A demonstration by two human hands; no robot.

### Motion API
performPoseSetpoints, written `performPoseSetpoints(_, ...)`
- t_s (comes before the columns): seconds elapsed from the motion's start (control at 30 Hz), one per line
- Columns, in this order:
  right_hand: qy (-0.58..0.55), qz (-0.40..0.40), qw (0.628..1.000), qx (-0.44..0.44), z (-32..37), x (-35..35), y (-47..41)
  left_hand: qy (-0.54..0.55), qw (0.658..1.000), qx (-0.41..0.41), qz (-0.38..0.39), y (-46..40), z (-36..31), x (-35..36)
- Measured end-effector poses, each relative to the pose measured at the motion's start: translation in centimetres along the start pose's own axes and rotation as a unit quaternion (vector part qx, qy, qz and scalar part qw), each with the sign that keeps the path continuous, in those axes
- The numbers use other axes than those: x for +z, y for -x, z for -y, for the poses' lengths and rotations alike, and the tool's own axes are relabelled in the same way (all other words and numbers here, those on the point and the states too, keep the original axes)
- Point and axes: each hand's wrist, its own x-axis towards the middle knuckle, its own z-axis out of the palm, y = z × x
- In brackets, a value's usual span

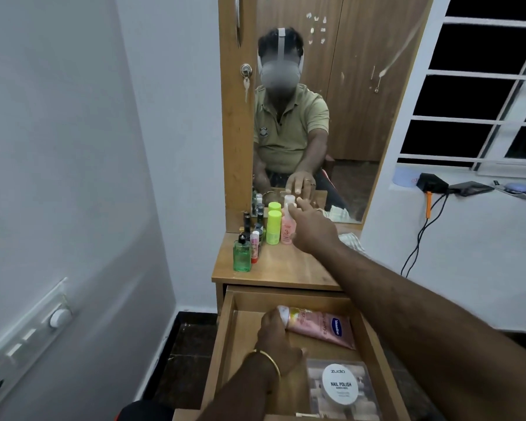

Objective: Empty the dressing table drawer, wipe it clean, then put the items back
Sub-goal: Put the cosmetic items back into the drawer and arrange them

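Two hands work at once: the right hand pinches a light pink bottle upright on the desk, while the left hand curls round a soft, squashy tube in the drawer, best gripped mid-body.

Light brown wooden dressing table, matching drawer, clear green bottle with black cap, neon yellow-green bottle, pale pink bottle, pink tube with blue logo, white round tin with black lettering, gold bangle, white walls, checked cloth
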Motion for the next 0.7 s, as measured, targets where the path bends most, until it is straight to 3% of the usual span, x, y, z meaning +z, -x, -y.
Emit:
performPoseSetpoints(0.2,-0.119,-0.122,0.985,0.035,-0.3,0.6,0.3,-0.006,1.000,0.001,0.001,-0.2,0.2,0.0)
performPoseSetpoints(0.47,-0.258,-0.139,0.955,0.054,-1.4,0.6,1.2,-0.023,1.000,-0.005,-0.020,-0.5,0.5,0.1)
performPoseSetpoints(0.7,-0.385,-0.242,0.889,0.052,-2.1,-2.5,7.9,-0.045,0.994,-0.008,-0.103,-0.8,0.2,-0.5)
